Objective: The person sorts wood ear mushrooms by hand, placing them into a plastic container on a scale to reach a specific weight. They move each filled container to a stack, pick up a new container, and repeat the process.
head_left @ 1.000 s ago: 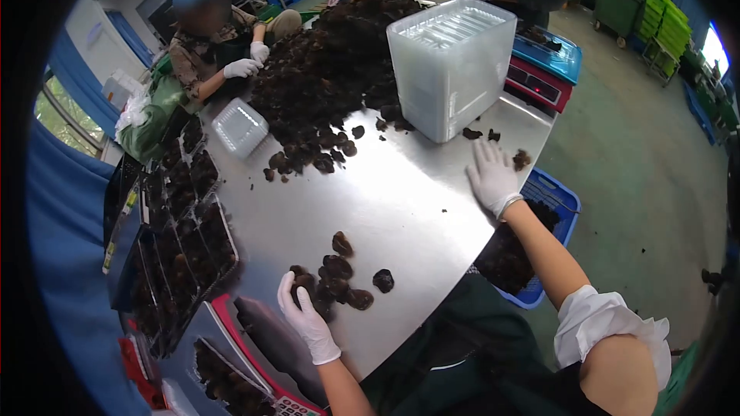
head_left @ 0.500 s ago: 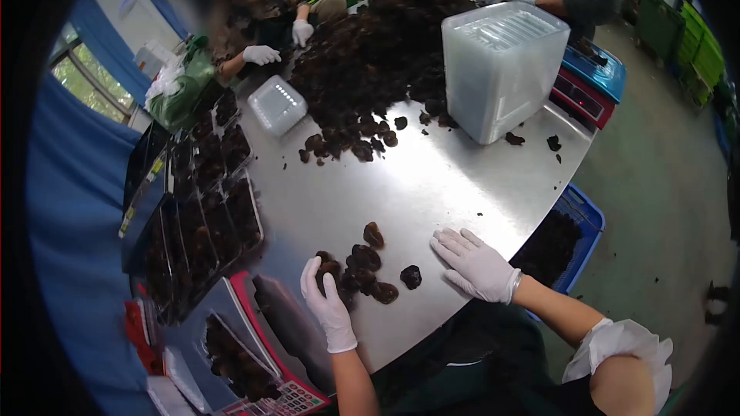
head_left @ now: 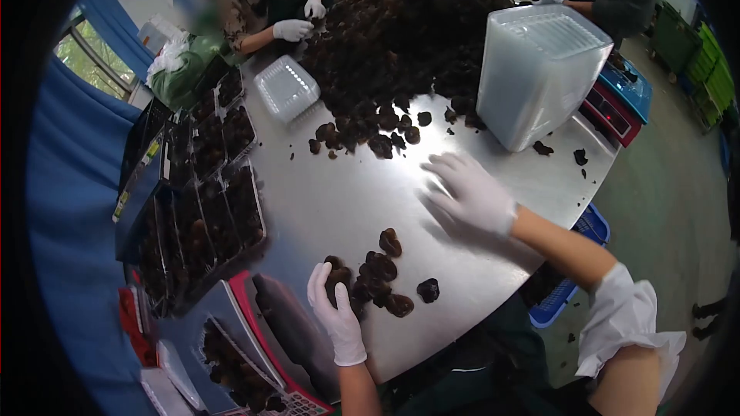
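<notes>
My left hand [head_left: 339, 327], in a white glove, curls its fingers and thumb around a dark brown wood ear mushroom [head_left: 337, 271] at the near side of the metal table. Right beside it lies a small cluster of wood ear mushrooms [head_left: 377, 271], with a single piece [head_left: 428, 290] set apart on the right. My right hand [head_left: 472, 194], also gloved, is over the middle of the table with its fingers spread and nothing in them. Beyond it rises a large heap of wood ear mushrooms [head_left: 401, 38], with loose pieces along its near edge.
A tall stack of clear plastic trays [head_left: 532, 85] stands at the right; one upturned tray [head_left: 287, 88] lies left of the heap. Filled trays [head_left: 208, 216] line the left edge, near a scale holding a filled tray [head_left: 235, 366]. A blue basket [head_left: 555, 306] sits below. Two co-workers are across the table.
My right hand has lifted from the near right edge and moved forward toward the heap. My left hand stays at the mushroom. The whole view has shifted slightly.
</notes>
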The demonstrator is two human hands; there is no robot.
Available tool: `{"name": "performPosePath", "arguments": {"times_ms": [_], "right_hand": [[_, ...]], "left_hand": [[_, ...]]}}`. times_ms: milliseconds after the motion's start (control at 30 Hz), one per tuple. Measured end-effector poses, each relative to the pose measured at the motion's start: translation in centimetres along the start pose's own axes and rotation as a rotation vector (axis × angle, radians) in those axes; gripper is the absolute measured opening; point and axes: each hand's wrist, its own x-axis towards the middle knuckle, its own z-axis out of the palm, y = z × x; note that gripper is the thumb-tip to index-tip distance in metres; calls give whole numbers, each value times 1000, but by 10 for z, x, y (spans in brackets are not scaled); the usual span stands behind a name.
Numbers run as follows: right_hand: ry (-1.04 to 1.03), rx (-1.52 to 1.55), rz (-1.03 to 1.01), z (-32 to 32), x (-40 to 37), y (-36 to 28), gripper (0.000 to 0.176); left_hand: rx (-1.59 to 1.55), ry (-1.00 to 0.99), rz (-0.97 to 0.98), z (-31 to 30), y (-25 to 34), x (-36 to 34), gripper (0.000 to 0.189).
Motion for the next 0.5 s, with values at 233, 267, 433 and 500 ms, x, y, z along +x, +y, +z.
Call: {"name": "performPosePath", "arguments": {"times_ms": [233, 267, 433, 500], "right_hand": [[29, -201, 436, 59, 199, 44, 91], [-16, -241, 412, 64, 208, 38, 87], [-87, 46, -96, 68, 214, 58, 15], [-157, 166, -45, 41, 203, 68, 15]], "left_hand": [[31, -19, -63, -2, 4, 1, 38], [36, -21, -73, -3, 6, 2, 38], [14, -32, -112, -2, 6, 4, 40], [41, -42, -123, -4, 11, 4, 41]]}}
